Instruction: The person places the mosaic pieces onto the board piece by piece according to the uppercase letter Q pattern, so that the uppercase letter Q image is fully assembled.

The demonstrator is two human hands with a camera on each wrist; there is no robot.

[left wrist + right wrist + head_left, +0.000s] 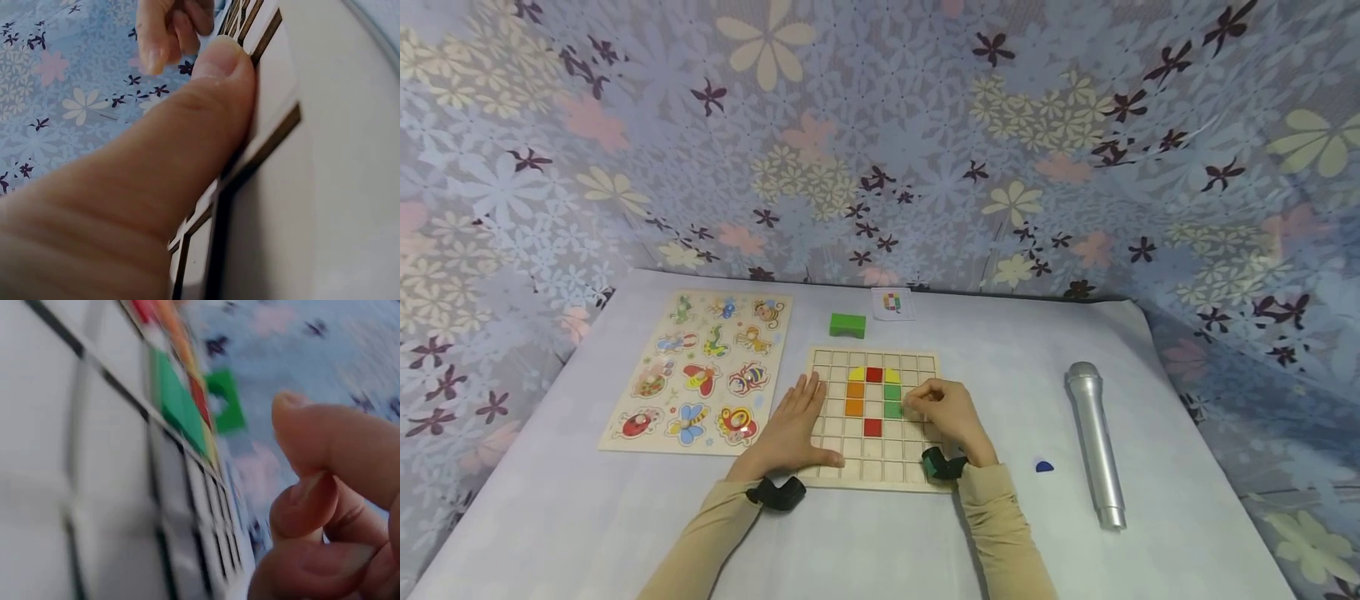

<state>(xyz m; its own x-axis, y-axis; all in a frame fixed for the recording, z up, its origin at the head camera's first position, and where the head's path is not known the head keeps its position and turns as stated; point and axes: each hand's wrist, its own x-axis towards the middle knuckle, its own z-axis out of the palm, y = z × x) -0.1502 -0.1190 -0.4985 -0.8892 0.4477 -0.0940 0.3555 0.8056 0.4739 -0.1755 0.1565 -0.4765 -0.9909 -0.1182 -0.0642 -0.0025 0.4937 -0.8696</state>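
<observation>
1. Spreading along the left edge of the pale wooden grid board [880, 485], the left hand [790, 429] is resting with straight fingers, gripping nothing, its thumb lying toward the near edge.
2. The right hand [946, 408] is hovering over the board's right half, just beside the green tiles [892, 400]; its fingers are curling loosely, released, with nothing showing between them.
3. Dark lines are dividing the smooth board into square cells. Flat coloured tiles are sitting around its middle: a red tile [874, 375] between two slant-edged yellow tiles [892, 376] toward the far edge, square orange tiles [854, 398] down the left, green down the right, and another red square closing the near side.
4. Beyond the board's far edge, a green block [847, 321] with an arched notch is standing; a small printed card [904, 315] is lying by the table's far edge.
5. Toward the table's left edge, a wooden puzzle board [647, 400] is displaying brightly painted insects.
6. Toward the table's right edge, a silvery cylindrical microphone [1099, 442] with a rounded head is lying near a dark blue half-round piece [1044, 467].
</observation>
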